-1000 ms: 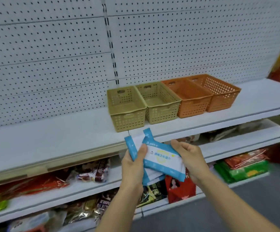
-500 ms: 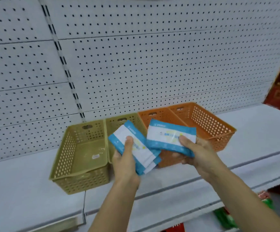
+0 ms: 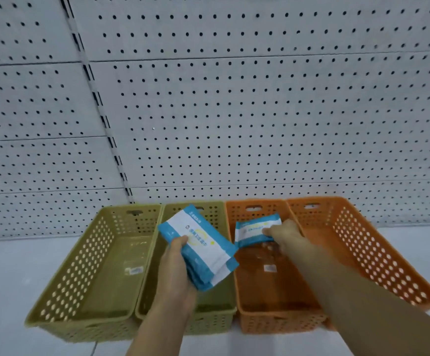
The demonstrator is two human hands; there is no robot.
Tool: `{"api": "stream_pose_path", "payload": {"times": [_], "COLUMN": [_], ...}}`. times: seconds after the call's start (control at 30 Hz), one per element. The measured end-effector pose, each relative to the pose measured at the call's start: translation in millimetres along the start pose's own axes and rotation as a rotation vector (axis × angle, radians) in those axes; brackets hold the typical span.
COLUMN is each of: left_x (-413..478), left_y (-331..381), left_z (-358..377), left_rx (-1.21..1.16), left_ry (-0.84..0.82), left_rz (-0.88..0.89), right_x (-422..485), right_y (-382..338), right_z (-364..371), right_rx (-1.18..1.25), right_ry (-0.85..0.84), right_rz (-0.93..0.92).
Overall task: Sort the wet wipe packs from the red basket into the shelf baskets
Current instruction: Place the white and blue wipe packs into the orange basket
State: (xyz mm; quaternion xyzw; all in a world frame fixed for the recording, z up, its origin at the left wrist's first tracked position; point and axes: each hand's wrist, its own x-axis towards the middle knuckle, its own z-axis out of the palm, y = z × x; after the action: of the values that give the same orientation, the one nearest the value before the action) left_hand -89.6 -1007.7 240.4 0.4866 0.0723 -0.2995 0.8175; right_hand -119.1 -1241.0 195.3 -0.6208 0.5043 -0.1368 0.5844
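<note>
Four plastic baskets stand side by side on the white shelf: two olive-green ones (image 3: 85, 276) (image 3: 216, 307) on the left and two orange ones (image 3: 272, 296) (image 3: 378, 255) on the right. My left hand (image 3: 175, 273) grips a small stack of blue and white wet wipe packs (image 3: 203, 247) above the second green basket. My right hand (image 3: 285, 235) pinches a single blue and white pack (image 3: 253, 231) inside the back of the left orange basket. The red basket is out of view.
A white pegboard wall (image 3: 234, 111) rises directly behind the baskets. Bare white shelf surface (image 3: 11, 278) extends to the left of the green baskets and to the right of the orange ones.
I have moved closer to the shelf. My right hand has carried its pack forward and down into the left orange basket. My left hand keeps the remaining packs over the green basket.
</note>
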Motion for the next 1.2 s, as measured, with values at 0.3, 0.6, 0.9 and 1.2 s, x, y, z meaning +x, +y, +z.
{"api": "stream_pose_path", "payload": {"times": [0.3,0.6,0.9,1.2], "left_x": [33,41,28,29], "left_y": [-8,-7,-11,10], "left_z": [8,13,26,-16], "left_rx": [-0.066,-0.049,-0.004,-0.041], "left_ry": [0.028,0.015,-0.104,-0.006], "left_rz": [-0.027,0.001,0.058,0.097], "right_x": [28,-7,-83,-22], "right_y": [14,14,-34,-20], "right_z": [28,32,12,-19], "right_rx": [0.092,0.019,0.099,-1.049], "right_ry": [0.030,0.158,-0.348,-0.192], "right_rz": [0.201,0.058,-0.375,-0.458]}}
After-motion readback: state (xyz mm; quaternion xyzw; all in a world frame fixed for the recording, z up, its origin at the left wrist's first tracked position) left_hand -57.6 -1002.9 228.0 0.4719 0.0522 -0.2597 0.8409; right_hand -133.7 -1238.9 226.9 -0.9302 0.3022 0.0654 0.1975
